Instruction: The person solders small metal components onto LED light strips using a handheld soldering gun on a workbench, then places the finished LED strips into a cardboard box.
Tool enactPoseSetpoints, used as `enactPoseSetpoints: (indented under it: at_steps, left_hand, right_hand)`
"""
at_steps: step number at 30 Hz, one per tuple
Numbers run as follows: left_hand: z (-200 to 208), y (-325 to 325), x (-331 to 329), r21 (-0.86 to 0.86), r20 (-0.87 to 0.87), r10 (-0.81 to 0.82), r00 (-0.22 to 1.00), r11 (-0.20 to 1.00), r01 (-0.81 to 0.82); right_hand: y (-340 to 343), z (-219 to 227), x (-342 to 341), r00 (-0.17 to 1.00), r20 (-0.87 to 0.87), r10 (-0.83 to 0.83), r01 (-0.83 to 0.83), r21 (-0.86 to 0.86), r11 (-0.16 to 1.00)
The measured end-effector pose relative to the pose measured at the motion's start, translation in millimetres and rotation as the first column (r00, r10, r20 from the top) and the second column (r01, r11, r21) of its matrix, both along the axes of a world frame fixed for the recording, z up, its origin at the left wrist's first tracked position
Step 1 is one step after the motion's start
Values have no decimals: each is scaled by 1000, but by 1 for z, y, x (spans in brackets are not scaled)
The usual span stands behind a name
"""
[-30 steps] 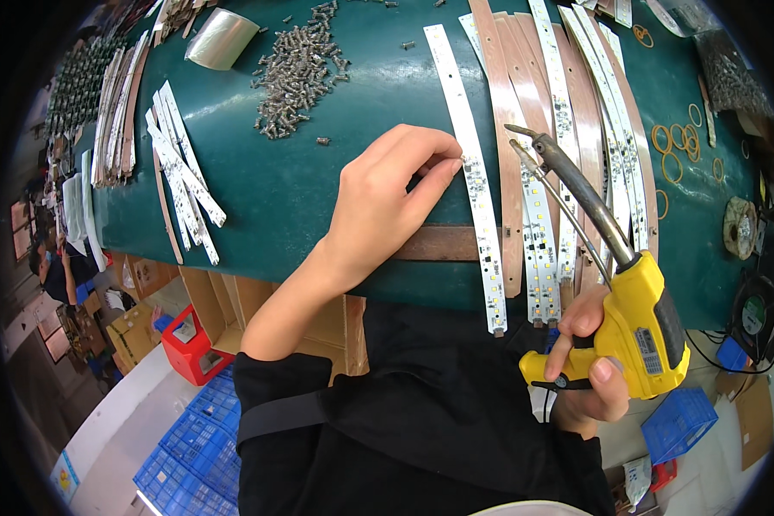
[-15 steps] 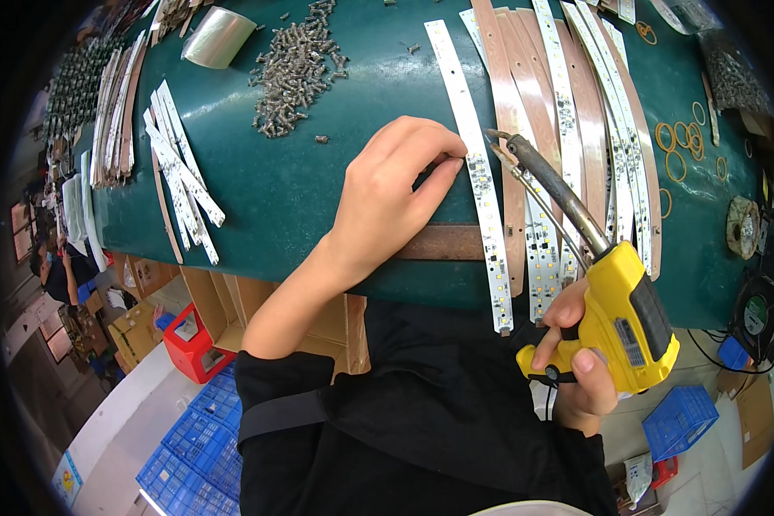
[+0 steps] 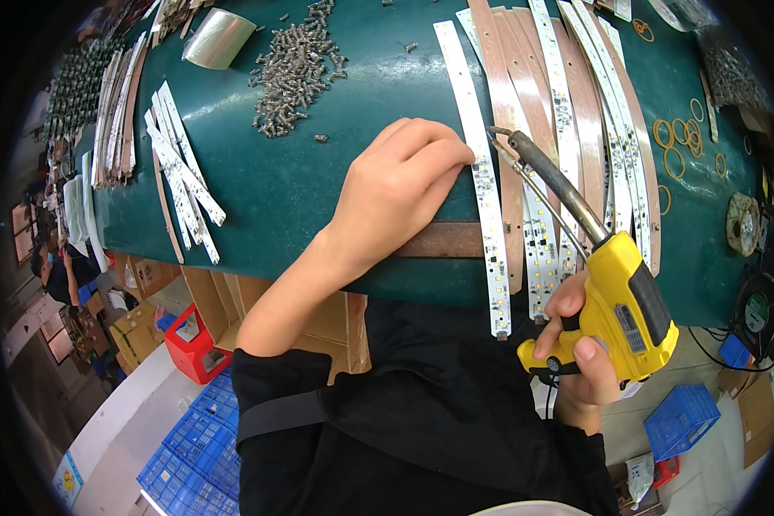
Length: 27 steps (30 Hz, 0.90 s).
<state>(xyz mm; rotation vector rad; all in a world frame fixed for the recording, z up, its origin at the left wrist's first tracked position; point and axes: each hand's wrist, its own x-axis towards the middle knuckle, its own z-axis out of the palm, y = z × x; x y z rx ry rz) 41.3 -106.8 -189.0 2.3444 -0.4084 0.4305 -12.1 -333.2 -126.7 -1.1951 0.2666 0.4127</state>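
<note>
My left hand point(image 3: 402, 191) is closed, thumb and fingers pinched at the left edge of a white LED strip board point(image 3: 493, 249). The board lies lengthwise at the near table edge, its lower end sticking out past it. In my right hand point(image 3: 586, 357) is a yellow soldering gun point(image 3: 623, 301), fingers wrapped round its grip. Its tip and thin feed tube point up and left, just right of the board near my left fingertips. Whether the tip touches the board I cannot tell. More white LED boards and brown strips point(image 3: 586, 129) lie to the right, partly beneath the gun.
A heap of small metal parts point(image 3: 294, 82) lies on the green table point(image 3: 258, 189), beside a roll of clear tape point(image 3: 218, 38). Stacked boards point(image 3: 179, 172) are at left. Rubber bands point(image 3: 675, 162) and a small fan point(image 3: 755, 315) are at right. A cardboard box point(image 3: 318, 331) stands below the edge.
The held board has tilted slightly, its far end shifting right and its near end a little nearer. My left hand has moved slightly right with it; the soldering gun has barely moved.
</note>
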Motion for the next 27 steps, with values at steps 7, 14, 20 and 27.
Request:
enactPoseSetpoints:
  at_steps: [7,14,20,27]
  left_hand:
    - [3,-2,-3,144,38,-62,997,988,56]
    - [-2,4,-3,-30,-15,-19,1000,999,18]
    - [1,0,-4,-101,-117,45,992,993,-57]
    - [-1,-2,1,75,41,-59,997,996,56]
  right_hand:
    - [-1,-2,-1,1000,6,-17,17,5,1000]
    - [-4,3,-1,999,47,-13,13,2,1000]
    - [-5,6,-5,997,74,28,-20,-107,994]
    - [-13,11,-4,996,88,15,-4,-123,992]
